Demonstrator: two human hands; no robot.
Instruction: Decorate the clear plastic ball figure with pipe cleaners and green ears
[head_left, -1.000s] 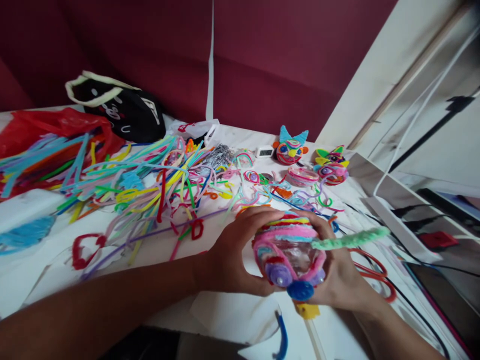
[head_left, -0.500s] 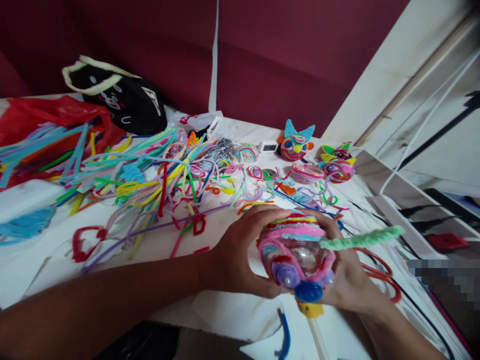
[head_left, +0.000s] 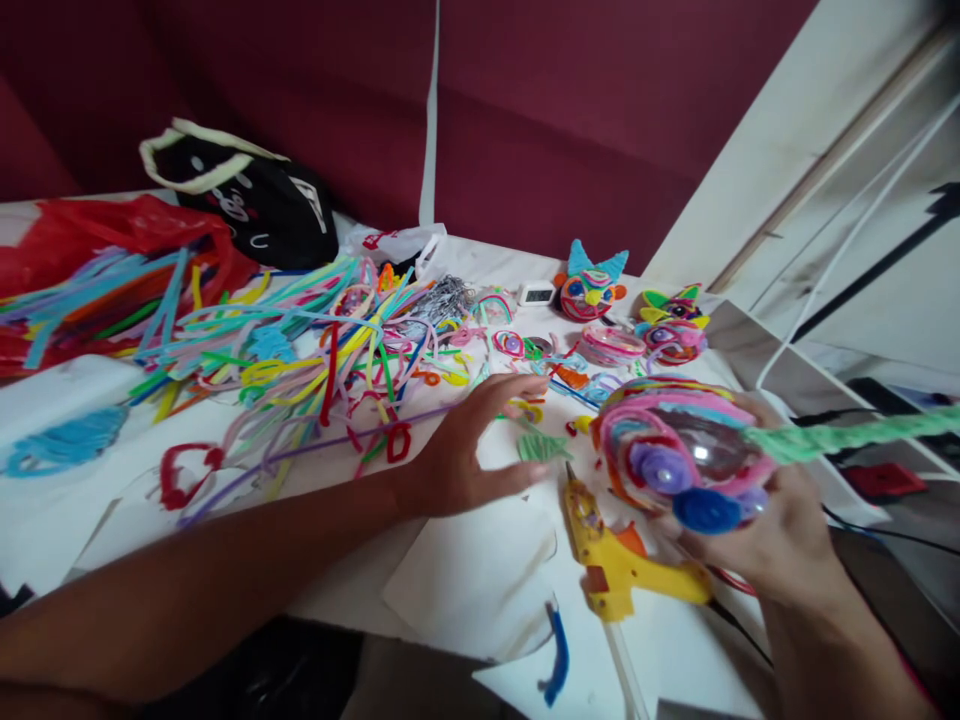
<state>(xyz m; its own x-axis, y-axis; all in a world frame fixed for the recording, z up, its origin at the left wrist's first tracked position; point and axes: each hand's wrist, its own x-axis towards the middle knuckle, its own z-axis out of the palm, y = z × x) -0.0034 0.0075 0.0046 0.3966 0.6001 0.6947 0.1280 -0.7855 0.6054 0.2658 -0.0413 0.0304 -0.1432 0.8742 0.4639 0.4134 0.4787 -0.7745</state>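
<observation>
My right hand (head_left: 787, 530) grips a clear round ball (head_left: 679, 450) wrapped in pink, red and blue fuzzy strips, with purple and dark blue coils on its front. A green fuzzy strip (head_left: 862, 432) sticks out from its right side. To the left of the ball, my left hand (head_left: 465, 450) is empty, thumb and fingers apart. A small green fuzzy piece (head_left: 543, 446) lies on the table just beyond its fingertips. Below the ball rests a yellow glue gun (head_left: 615, 565), its nozzle pointing away from me.
Loose fuzzy strips (head_left: 300, 350) spread over the left and middle of the white table. Decorated balls (head_left: 592, 285) stand at the back right beside a small white timer (head_left: 536, 294). A black bag (head_left: 255, 215) and red plastic bag (head_left: 135, 225) sit back left.
My left hand has let go of the ball and moved left. My right hand has carried the ball to the right, uncovering the glue gun and the small green piece.
</observation>
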